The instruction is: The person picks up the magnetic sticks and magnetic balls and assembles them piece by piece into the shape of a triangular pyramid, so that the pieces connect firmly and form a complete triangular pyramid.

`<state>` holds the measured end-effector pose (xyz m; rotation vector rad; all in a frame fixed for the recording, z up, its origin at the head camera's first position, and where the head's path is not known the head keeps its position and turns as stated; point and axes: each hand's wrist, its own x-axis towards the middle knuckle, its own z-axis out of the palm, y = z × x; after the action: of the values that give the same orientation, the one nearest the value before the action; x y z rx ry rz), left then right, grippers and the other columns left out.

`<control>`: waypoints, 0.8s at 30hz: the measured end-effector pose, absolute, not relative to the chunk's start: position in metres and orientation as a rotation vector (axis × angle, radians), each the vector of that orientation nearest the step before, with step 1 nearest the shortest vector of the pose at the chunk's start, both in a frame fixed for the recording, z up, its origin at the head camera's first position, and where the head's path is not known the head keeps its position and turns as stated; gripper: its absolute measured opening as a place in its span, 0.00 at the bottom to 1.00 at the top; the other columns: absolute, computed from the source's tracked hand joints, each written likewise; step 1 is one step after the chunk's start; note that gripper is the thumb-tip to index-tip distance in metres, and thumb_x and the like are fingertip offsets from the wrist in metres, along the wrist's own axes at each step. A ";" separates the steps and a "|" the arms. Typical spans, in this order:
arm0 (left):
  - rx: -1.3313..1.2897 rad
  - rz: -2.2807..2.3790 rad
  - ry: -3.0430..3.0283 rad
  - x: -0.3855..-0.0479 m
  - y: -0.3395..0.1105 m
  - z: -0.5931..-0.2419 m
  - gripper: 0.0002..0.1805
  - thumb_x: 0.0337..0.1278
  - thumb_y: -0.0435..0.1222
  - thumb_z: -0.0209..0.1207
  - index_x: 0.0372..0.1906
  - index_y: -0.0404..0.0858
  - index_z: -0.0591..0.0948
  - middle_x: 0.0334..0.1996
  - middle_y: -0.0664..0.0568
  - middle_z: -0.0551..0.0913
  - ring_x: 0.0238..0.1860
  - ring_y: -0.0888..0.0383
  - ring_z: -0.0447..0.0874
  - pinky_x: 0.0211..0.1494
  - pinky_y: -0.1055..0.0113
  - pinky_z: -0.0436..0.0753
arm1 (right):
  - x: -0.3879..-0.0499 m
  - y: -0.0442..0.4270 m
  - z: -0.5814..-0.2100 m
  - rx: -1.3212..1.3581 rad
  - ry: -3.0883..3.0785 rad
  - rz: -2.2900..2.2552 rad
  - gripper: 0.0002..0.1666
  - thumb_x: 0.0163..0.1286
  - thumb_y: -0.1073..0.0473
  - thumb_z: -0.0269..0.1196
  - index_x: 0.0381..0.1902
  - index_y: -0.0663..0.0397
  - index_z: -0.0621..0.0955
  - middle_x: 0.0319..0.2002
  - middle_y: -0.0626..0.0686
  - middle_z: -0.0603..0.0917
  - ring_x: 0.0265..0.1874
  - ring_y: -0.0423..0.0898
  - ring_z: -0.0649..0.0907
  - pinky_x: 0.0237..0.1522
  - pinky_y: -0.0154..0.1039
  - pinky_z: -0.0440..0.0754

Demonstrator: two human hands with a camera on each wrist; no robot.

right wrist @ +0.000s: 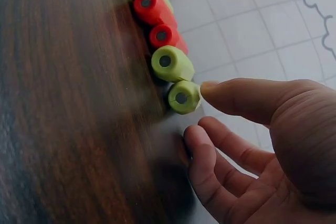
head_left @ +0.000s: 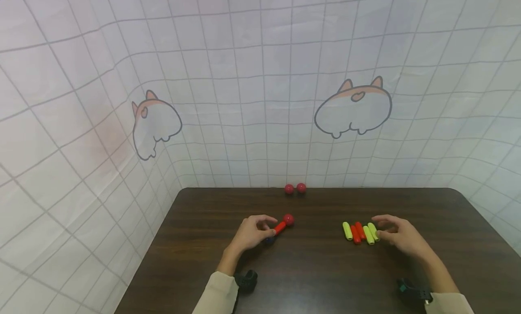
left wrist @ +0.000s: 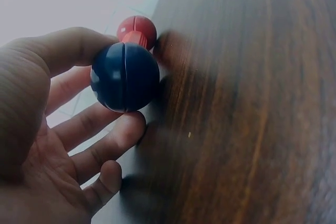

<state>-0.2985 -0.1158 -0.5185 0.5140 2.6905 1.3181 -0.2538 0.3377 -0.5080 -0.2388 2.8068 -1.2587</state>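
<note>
The left hand (head_left: pixel 252 232) is clamping its fingers on a red stick (head_left: pixel 280 227) joining a red ball (head_left: pixel 288 220) and blue ball (left wrist: pixel 125 77), left of five sticks (head_left: pixel 356 235) lying on the desk (head_left: pixel 317 273). The right hand (head_left: pixel 400 235) is holding its fingers apart beside them.

Hands (head_left: pixel 253 232) (head_left: pixel 400 236) apart — left pinching, right loosely curled

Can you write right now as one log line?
left hand: holds red stick between red ball and blue ball; right hand: nearest end yellow-green stick

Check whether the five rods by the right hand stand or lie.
Lying: in the head view, the rods stretch lengthwise along the table.
</note>
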 end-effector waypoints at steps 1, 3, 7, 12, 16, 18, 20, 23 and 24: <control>0.517 1.319 2.689 -0.298 -0.116 -0.518 0.16 0.59 0.40 0.69 0.53 0.49 0.87 0.28 0.58 0.86 0.25 0.64 0.74 0.27 0.69 0.72 | -0.254 0.337 -0.508 -0.232 2.806 -1.255 0.28 0.72 0.58 0.66 0.66 0.63 0.75 0.56 0.70 0.80 0.43 0.53 0.86 0.34 0.41 0.82; 0.524 1.327 2.682 -0.298 -0.116 -0.518 0.15 0.60 0.40 0.69 0.52 0.49 0.88 0.28 0.58 0.87 0.24 0.64 0.74 0.27 0.70 0.71 | -0.254 0.336 -0.509 -0.240 2.810 -1.247 0.27 0.72 0.58 0.66 0.65 0.64 0.76 0.55 0.71 0.80 0.42 0.52 0.86 0.33 0.41 0.81; 0.523 1.330 2.675 -0.298 -0.116 -0.518 0.15 0.60 0.40 0.69 0.52 0.49 0.88 0.28 0.58 0.87 0.24 0.65 0.74 0.27 0.70 0.71 | -0.254 0.335 -0.509 -0.238 2.826 -1.229 0.26 0.71 0.59 0.67 0.64 0.63 0.77 0.54 0.69 0.81 0.40 0.50 0.85 0.32 0.40 0.80; 0.505 1.328 2.675 -0.299 -0.115 -0.519 0.15 0.59 0.40 0.69 0.52 0.50 0.88 0.28 0.57 0.87 0.24 0.64 0.75 0.27 0.70 0.71 | -0.255 0.338 -0.509 -0.250 2.842 -1.218 0.25 0.71 0.63 0.66 0.64 0.63 0.78 0.53 0.68 0.82 0.40 0.52 0.86 0.31 0.39 0.81; 0.496 1.321 2.678 -0.299 -0.115 -0.518 0.15 0.60 0.40 0.69 0.52 0.50 0.88 0.28 0.58 0.87 0.25 0.64 0.75 0.27 0.70 0.71 | -0.255 0.343 -0.509 -0.234 2.866 -1.181 0.23 0.72 0.65 0.64 0.64 0.63 0.78 0.54 0.70 0.81 0.43 0.58 0.87 0.34 0.42 0.83; 0.492 1.318 2.679 -0.299 -0.116 -0.518 0.15 0.60 0.40 0.69 0.52 0.50 0.87 0.29 0.58 0.87 0.25 0.64 0.75 0.28 0.70 0.70 | -0.256 0.345 -0.509 -0.223 2.868 -1.172 0.23 0.72 0.65 0.63 0.64 0.63 0.78 0.54 0.70 0.82 0.44 0.59 0.87 0.35 0.43 0.84; 0.494 1.319 2.680 -0.299 -0.116 -0.518 0.15 0.60 0.40 0.69 0.53 0.49 0.87 0.29 0.58 0.87 0.25 0.64 0.74 0.28 0.69 0.70 | -0.256 0.345 -0.508 -0.205 2.869 -1.169 0.23 0.72 0.62 0.65 0.63 0.61 0.78 0.54 0.69 0.82 0.43 0.57 0.87 0.36 0.44 0.84; 0.493 1.318 2.681 -0.299 -0.116 -0.519 0.16 0.60 0.40 0.69 0.53 0.49 0.87 0.29 0.58 0.87 0.25 0.64 0.75 0.28 0.69 0.71 | -0.257 0.345 -0.508 -0.217 2.885 -1.128 0.24 0.71 0.59 0.67 0.62 0.61 0.79 0.52 0.68 0.83 0.40 0.53 0.86 0.35 0.43 0.82; 0.494 1.316 2.683 -0.299 -0.115 -0.519 0.16 0.60 0.40 0.69 0.53 0.49 0.87 0.29 0.59 0.87 0.25 0.64 0.75 0.28 0.69 0.71 | -0.257 0.345 -0.508 -0.216 2.893 -1.112 0.25 0.70 0.58 0.68 0.62 0.61 0.80 0.52 0.67 0.83 0.39 0.51 0.86 0.34 0.43 0.81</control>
<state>-0.2986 -0.1154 -0.5186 0.4936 2.6831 1.3163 -0.2571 0.3447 -0.5077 -0.2163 2.8931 -1.1125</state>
